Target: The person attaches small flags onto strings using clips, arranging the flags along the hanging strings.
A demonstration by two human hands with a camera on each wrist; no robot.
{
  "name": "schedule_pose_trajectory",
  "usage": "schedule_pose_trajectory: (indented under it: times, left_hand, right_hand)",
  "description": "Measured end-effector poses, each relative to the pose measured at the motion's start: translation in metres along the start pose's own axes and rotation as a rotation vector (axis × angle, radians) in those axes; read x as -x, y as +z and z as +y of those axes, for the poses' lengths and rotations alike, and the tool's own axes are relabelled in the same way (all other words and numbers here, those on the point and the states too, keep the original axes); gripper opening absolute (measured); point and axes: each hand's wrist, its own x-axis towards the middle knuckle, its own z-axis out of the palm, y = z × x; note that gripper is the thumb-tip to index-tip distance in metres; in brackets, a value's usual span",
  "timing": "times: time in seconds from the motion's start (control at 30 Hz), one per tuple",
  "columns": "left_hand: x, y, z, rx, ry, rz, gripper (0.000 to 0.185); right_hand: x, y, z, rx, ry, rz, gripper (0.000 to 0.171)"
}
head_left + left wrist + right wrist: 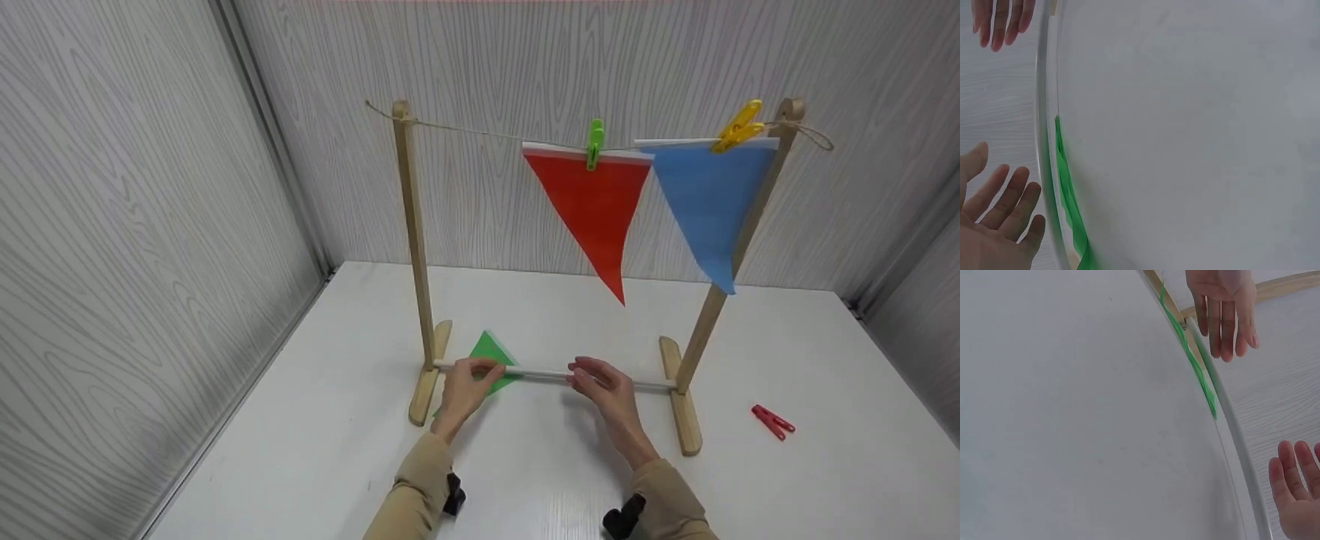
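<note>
A green pennant (pixel 489 349) lies on the table, partly covered by my left hand (pixel 463 388) and crossed in the head view by the stand's white rod (pixel 541 373). The left hand's fingers are relaxed and spread in the left wrist view, holding nothing. My right hand (pixel 613 396) hovers near the rod's middle, to the right of the pennant. Its fingers (pixel 1286 475) are loosely extended with nothing between them. On the string above hang a red pennant (pixel 592 199) under a green clothespin (pixel 595 142) and a blue pennant (pixel 709 191) under a yellow clothespin (pixel 738 129).
Wooden posts rise at the left (pixel 415 225) and right (pixel 709 315), each on a wooden foot. A string (pixel 472 130) runs between their tops. A red clothespin (pixel 772 422) lies on the white table (pixel 825 487) at the right. Patterned panels stand behind and beside.
</note>
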Motion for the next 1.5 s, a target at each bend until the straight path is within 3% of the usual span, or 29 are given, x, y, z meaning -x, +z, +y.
schedule_pose_trajectory:
  times: [0.27,0.5,0.77,0.93,1.1,1.23,1.37,1.5]
  left_hand:
    - [0.006,0.001,-0.001,-0.101,0.064,-0.067,0.032]
    - [0.008,0.001,0.000,-0.133,0.013,-0.095,0.038]
    - [0.012,0.001,-0.001,-0.182,-0.081,-0.127,0.048]
    - [0.011,0.001,-0.001,-0.219,-0.020,-0.192,0.032]
    - [0.008,0.002,-0.003,-0.224,0.048,-0.251,0.040]
    - [0.007,0.003,-0.003,-0.215,0.083,-0.259,0.043]
    - [0.007,0.005,-0.003,-0.207,0.084,-0.264,0.049]
    - [0.007,0.008,-0.002,-0.195,0.075,-0.269,0.039]
  right_hand:
    - [-0.001,-0.002,0.003,-0.050,0.157,-0.059,0.038]
    - [-0.001,-0.004,0.007,-0.073,0.240,-0.123,0.043]
    - [0.000,-0.006,0.009,-0.068,0.272,-0.125,0.045]
    - [0.000,-0.008,0.010,-0.026,0.255,-0.155,0.045]
    - [-0.001,-0.008,0.010,0.039,0.260,-0.150,0.042]
    - [-0.001,-0.007,0.011,0.082,0.277,-0.126,0.040]
    - [-0.002,-0.008,0.013,0.114,0.260,-0.137,0.041]
    - [-0.002,-0.011,0.014,0.129,0.231,-0.178,0.044]
